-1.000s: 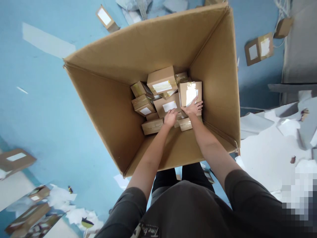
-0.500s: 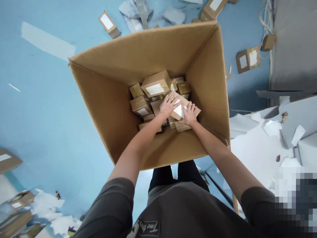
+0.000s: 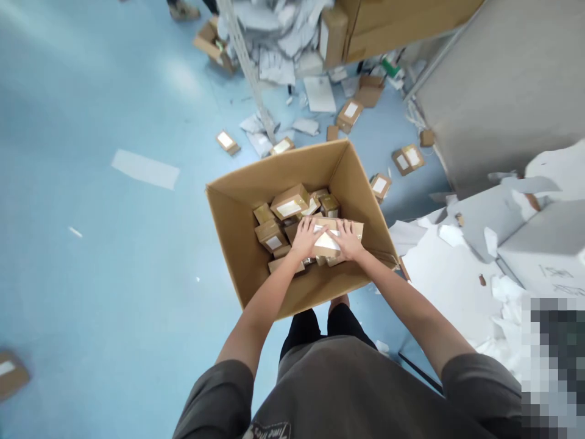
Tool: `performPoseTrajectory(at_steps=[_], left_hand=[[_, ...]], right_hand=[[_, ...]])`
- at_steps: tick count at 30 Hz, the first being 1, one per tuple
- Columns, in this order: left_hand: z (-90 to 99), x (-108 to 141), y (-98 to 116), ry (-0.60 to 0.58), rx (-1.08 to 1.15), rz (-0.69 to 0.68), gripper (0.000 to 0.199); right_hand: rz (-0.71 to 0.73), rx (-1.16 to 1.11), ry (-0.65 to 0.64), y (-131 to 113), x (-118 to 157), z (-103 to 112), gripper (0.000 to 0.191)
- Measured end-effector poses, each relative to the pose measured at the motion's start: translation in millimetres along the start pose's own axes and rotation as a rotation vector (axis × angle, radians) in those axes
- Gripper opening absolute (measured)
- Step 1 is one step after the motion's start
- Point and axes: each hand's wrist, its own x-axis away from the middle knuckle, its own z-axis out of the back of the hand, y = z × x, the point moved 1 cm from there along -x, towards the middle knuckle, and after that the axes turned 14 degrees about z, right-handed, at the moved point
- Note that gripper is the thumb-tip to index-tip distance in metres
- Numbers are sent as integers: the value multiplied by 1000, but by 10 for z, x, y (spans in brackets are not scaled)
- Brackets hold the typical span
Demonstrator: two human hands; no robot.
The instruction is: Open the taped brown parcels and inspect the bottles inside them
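Both of my hands are inside a large open cardboard carton [image 3: 247, 292], on a small cardboard box [image 3: 328, 247] with a white label. My left hand [image 3: 305, 239] grips this box at its left end, thumb reaching toward the label. On its right part lies my right hand [image 3: 347, 241], fingers over the top and thumb across the label. Several other small taped boxes lie beneath and around it, among them a labelled box [image 3: 290, 202] at the back and another labelled box [image 3: 270, 235] on the left. My palms hide part of the held box's ends.
On the blue floor [image 3: 114, 256] lie loose labelled boxes [image 3: 408, 160] and a white strip [image 3: 145, 169]. Crumpled paper and packaging [image 3: 274, 36] are piled beyond the carton. White sheets [image 3: 457, 274] are at the right. Another person's shoe [image 3: 183, 10] shows at the top.
The held box has turned from a slant to nearly level, with both hands staying on it. My view has drawn back, so the carton looks smaller and more floor shows.
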Motion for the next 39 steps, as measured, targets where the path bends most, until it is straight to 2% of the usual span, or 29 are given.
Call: performPoseTrajectory(at_steps=[6, 10, 13, 16, 19, 22, 25, 28, 30, 33, 36, 39], left_hand=[[1070, 654, 443, 182, -141, -152, 134], [1674, 880, 882, 268, -205, -247, 131], [1952, 976, 1340, 286, -240, -342, 130], [2051, 1055, 1931, 299, -290, -468, 130], [1992, 1093, 2678, 306, -340, -564, 132], [1759, 1056, 3567, 271, -396, -684, 134], [1341, 945, 4450, 175, -458, -798, 134], [820, 808, 5139, 53, -521, -866, 135], [490, 730, 5442, -18, -563, -881, 135], [143, 631, 5679, -98, -621, -850, 139], [29, 537, 5762, -149, -658, -807, 141], [64, 465, 5813, -116, -642, -755, 122]], right_hand=[[-155, 77, 274, -551, 985, 757, 144], [-401, 48, 436, -753, 1748, 1030, 142], [-535, 21, 530, -814, 2354, 1071, 141], [-602, 23, 604, -822, 2988, 987, 142], [-681, 10, 671, -758, 3693, 754, 142], [-776, -41, 706, -629, 4436, 332, 143], [-878, -128, 718, -472, 5075, -215, 143], [-963, -273, 682, -302, 5504, -745, 145], [-997, -403, 626, -193, 5678, -1039, 147], [-992, -551, 575, -56, 5821, -1345, 147], [-977, -601, 596, 44, 5856, -1472, 149], [-1070, -666, 609, 103, 5804, -1460, 145]])
